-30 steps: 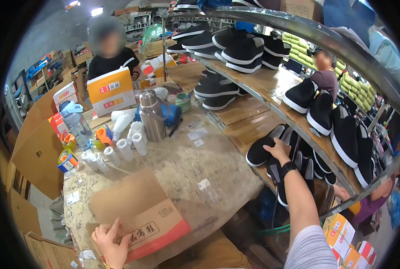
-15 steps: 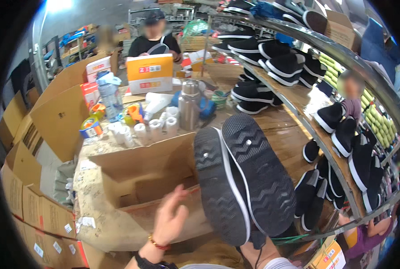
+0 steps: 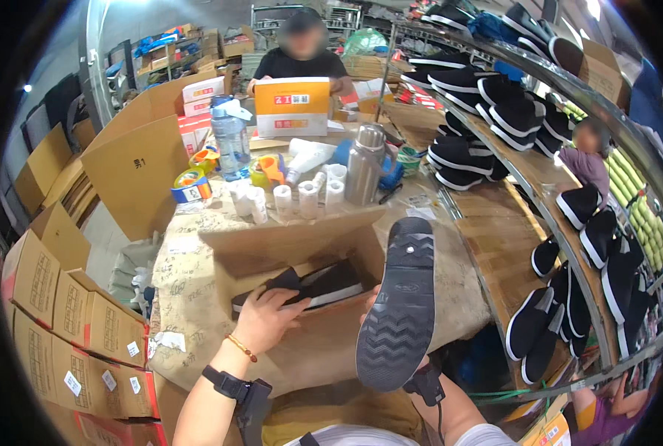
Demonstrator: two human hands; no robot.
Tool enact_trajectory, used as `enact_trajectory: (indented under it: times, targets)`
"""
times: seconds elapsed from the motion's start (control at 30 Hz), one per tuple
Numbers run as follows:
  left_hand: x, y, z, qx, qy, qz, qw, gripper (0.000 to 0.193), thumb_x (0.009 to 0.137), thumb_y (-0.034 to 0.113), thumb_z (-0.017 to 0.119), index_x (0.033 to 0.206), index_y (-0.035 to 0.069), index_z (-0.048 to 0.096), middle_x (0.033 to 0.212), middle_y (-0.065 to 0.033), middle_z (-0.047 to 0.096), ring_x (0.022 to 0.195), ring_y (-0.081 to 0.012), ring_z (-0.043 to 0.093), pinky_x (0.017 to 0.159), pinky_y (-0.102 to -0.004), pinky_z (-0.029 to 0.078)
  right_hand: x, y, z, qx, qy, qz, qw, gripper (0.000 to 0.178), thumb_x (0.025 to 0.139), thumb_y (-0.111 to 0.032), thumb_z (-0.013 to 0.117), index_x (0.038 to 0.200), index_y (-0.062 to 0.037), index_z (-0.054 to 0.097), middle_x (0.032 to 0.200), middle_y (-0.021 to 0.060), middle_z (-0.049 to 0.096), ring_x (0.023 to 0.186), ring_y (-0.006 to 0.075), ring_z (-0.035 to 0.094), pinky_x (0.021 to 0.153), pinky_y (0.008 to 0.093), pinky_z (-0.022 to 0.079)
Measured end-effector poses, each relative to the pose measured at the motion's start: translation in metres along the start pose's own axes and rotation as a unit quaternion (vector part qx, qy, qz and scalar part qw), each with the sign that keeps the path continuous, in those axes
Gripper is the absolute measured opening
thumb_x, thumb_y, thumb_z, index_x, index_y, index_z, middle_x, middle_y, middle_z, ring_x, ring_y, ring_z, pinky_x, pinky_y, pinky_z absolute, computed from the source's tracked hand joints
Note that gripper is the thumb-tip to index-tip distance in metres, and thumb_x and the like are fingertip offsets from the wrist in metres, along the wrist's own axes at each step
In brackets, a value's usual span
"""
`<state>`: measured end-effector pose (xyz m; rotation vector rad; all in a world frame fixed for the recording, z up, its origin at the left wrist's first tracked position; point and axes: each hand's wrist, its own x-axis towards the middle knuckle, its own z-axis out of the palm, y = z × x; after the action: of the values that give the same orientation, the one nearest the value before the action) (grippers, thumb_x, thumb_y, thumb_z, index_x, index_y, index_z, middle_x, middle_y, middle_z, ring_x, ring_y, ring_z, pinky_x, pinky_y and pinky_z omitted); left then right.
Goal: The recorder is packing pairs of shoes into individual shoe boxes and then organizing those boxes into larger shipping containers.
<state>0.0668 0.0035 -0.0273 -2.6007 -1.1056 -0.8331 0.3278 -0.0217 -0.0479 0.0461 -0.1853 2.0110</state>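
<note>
A black shoe [image 3: 336, 282] with a white sole edge lies on its side in an open cardboard box [image 3: 294, 234] on the table in front of me. The fingers of my left hand [image 3: 266, 318] curl over its left end. To the right of the box, my right hand [image 3: 370, 303] grips a second black shoe [image 3: 398, 312], its patterned sole facing up toward me. Most of that hand is hidden behind the sole, with only some fingertips and the wrist showing.
Several white rolls [image 3: 308, 199], a steel flask [image 3: 365, 165], a water bottle [image 3: 230, 137] and tape rolls [image 3: 191, 186] stand beyond the box. A shoe rack [image 3: 495, 182] runs along the right. Stacked cartons [image 3: 86, 316] line the left. A person [image 3: 301, 63] works opposite behind an orange-and-white box [image 3: 292, 108].
Both shoes were together in my right hand; one now lies in the box. My left hand has moved from empty air onto it. My right hand keeps the other shoe, now more upright.
</note>
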Motion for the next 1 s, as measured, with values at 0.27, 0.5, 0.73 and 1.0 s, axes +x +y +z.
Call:
enact_trajectory:
  times: [0.27,0.5,0.73,1.0]
  targets:
    - [-0.021,0.001,0.005,-0.200,-0.065,-0.125,0.970,0.030,0.073,0.005,0.067,0.103,0.008,0.069,0.103,-0.0116,0.064,0.092,-0.0292,0.062,0.080,-0.0386,0.053,0.060,-0.003,0.054,-0.671,0.000,-0.281,0.686,0.019,0.086,0.007,0.055,0.103,-0.0007,0.060,0.113,0.0116,0.063,0.097,0.0266,0.063,0.081,0.0381,0.052]
    - [-0.008,0.016,-0.025,-0.015,0.008,-0.027,1.000,0.048,0.062,0.016,0.075,0.109,0.007,0.065,0.108,-0.0115,0.058,0.101,-0.0303,0.055,0.093,-0.0440,0.044,0.112,0.014,0.002,-0.913,-0.247,-0.229,0.230,0.011,0.073,-0.011,0.067,0.084,-0.0085,0.064,0.105,0.0108,0.063,0.098,0.0295,0.059,0.083,0.0419,0.048]
    - [-0.051,-0.083,-0.024,-0.085,0.120,-0.310,0.939,0.076,0.066,0.013,0.078,0.135,0.005,0.046,0.127,-0.0184,0.046,0.124,-0.0343,0.041,0.107,-0.0446,0.031,0.107,-0.059,0.043,-0.869,-0.026,-0.341,0.358,0.012,0.079,-0.012,0.069,0.072,-0.0044,0.064,0.063,0.0108,0.062,0.061,0.0272,0.061,0.057,0.0361,0.048]
    - [-0.051,-0.071,0.045,-0.197,0.135,-0.383,0.892,0.116,0.057,0.008,0.087,0.142,-0.005,0.008,0.141,-0.0240,0.023,0.133,-0.0372,0.028,0.112,-0.0397,0.026,0.119,-0.076,-0.130,-0.891,0.153,-0.200,0.376,0.045,0.099,-0.014,0.040,0.139,0.0027,0.032,0.143,0.0252,0.036,0.134,0.0342,0.034,0.111,0.0407,0.026]
